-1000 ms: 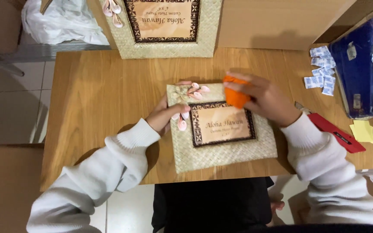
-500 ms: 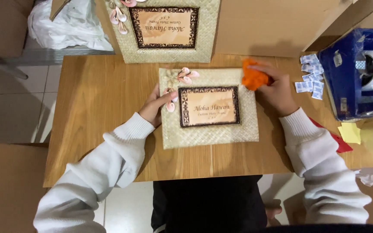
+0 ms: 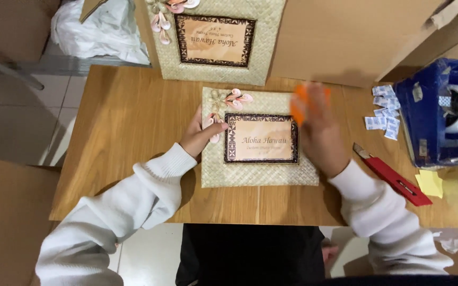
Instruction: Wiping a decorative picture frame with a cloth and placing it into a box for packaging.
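Note:
A woven straw picture frame [image 3: 255, 175] with shell flowers [image 3: 228, 100] at its top left corner lies flat on the wooden table [image 3: 128, 132]. My left hand [image 3: 200, 135] presses on the frame's left edge, thumb on the weave. My right hand [image 3: 319, 132] is blurred over the frame's right side and holds an orange cloth [image 3: 300, 100] against it.
A second, matching frame [image 3: 216, 39] leans upright at the table's back edge before a cardboard box [image 3: 340, 37]. To the right lie a red box cutter [image 3: 393, 177], small white-blue packets [image 3: 382, 111], a blue tape dispenser [image 3: 433, 122] and yellow sticky notes [image 3: 430, 182].
My right hand with the orange cloth has moved back and forth along the frame's top right corner. My left hand has stayed on the frame's left edge.

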